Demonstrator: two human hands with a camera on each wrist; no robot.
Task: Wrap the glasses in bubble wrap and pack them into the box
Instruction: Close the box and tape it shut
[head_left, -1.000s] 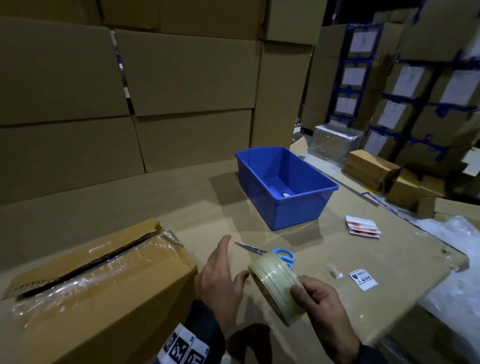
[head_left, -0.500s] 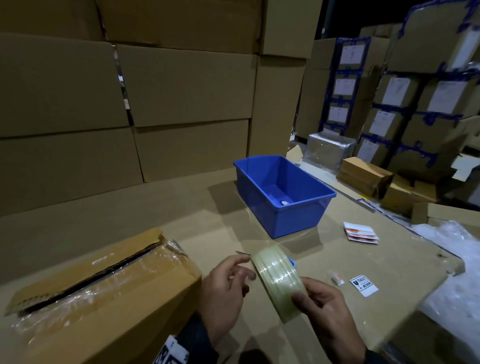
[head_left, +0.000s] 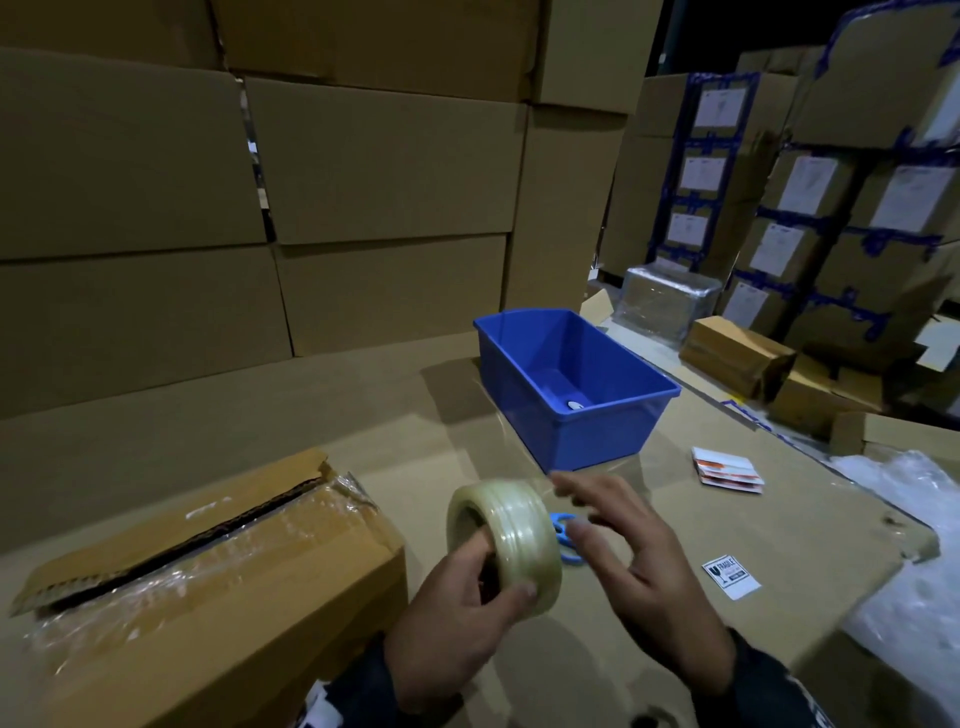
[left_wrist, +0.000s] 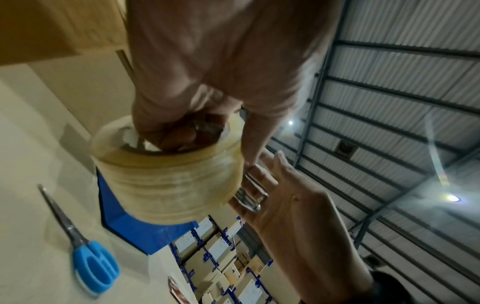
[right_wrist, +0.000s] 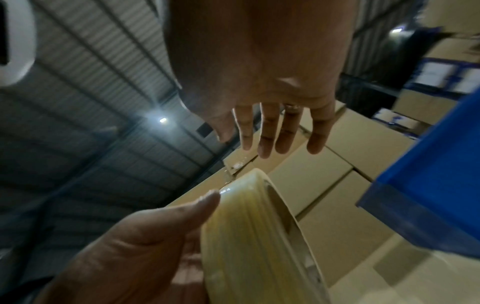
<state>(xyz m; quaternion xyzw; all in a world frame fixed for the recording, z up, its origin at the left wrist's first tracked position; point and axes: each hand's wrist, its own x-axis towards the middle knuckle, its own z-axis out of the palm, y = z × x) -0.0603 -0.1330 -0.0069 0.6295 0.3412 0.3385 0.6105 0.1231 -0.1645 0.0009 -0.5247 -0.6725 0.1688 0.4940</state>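
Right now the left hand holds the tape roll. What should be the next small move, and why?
Probably the right hand, open beside the tape roll, should find and pull the tape's free end. The left hand grips the roll through its core, and the cardboard box beside it shows an unsealed seam.

A warehouse: stacked cardboard cartons (head_left: 379, 161) under a corrugated metal roof (left_wrist: 405, 61).
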